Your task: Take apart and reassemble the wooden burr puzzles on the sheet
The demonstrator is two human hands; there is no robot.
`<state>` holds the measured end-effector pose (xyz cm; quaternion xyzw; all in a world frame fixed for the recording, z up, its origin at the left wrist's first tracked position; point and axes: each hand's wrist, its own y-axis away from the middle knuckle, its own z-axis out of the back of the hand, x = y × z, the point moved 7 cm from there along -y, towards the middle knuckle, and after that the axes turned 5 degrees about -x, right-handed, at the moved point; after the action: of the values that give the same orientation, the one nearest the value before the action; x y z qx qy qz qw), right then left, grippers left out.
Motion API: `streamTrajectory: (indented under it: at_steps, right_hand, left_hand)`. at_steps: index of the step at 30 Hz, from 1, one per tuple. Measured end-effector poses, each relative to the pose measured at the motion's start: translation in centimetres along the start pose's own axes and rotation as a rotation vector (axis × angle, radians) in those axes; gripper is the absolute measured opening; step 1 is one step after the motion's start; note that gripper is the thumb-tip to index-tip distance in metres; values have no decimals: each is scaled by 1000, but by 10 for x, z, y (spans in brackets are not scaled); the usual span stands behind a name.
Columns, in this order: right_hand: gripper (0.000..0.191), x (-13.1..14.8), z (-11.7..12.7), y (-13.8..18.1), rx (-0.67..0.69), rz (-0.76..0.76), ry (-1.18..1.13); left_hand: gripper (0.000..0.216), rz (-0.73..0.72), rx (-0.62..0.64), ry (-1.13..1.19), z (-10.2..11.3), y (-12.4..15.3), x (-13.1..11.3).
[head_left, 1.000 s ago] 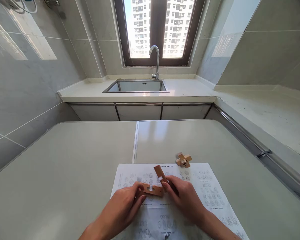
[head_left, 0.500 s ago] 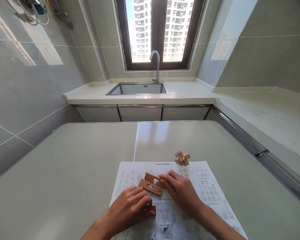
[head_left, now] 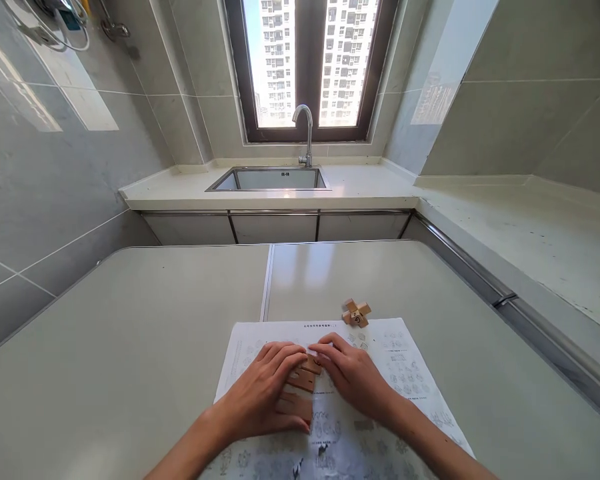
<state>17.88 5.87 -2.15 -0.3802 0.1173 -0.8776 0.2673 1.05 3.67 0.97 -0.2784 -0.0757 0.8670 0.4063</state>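
Several flat notched wooden puzzle pieces (head_left: pixel 301 387) lie side by side on a printed instruction sheet (head_left: pixel 405 373) on the table. My left hand (head_left: pixel 265 393) rests over them from the left, fingers stretched out and laid on the wood, thumb under the nearest piece. My right hand (head_left: pixel 353 377) comes in from the right, its fingertips touching the far piece. An assembled wooden cross-shaped puzzle (head_left: pixel 356 313) stands at the sheet's far edge, apart from both hands.
The pale table (head_left: pixel 130 320) has a seam down its middle. Beyond it a counter holds a steel sink (head_left: pixel 270 179) and tap (head_left: pixel 306 133) under a window. Another counter (head_left: pixel 530 227) runs along the right. Tiled wall stands on the left.
The pieces, first held up between both hands, were laid flat on the sheet. My left hand moved forward over them and my right hand's fingers came down onto the far piece.
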Motion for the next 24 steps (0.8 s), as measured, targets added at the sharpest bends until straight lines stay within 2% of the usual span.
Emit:
streamTrajectory:
  at_steps: [6, 10, 16, 18, 20, 22, 24]
  right_hand:
    - [26, -4, -1, 0, -14, -37, 27]
    - [25, -5, -4, 2, 11, -41, 43]
    - [24, -7, -8, 4, 19, -23, 42]
    - [24, -8, -9, 4, 21, -16, 36]
    - [23, -8, -10, 4, 20, -14, 31]
    - [23, -7, -9, 3, 16, -23, 14]
    - [22, -6, -8, 2, 12, -39, -30]
  left_hand:
    - [70, 152, -50, -78, 6, 2, 18]
    - [61, 282, -158, -207, 22, 10, 43]
    - [57, 396, -227, -344, 45, 30, 77]
    - [53, 379, -265, -353, 49, 30, 75]
    - [45, 305, -300, -332, 48, 24, 61]
    - [33, 181, -308, -283, 41, 12, 40]
    - [22, 113, -251, -208, 26, -1, 21]
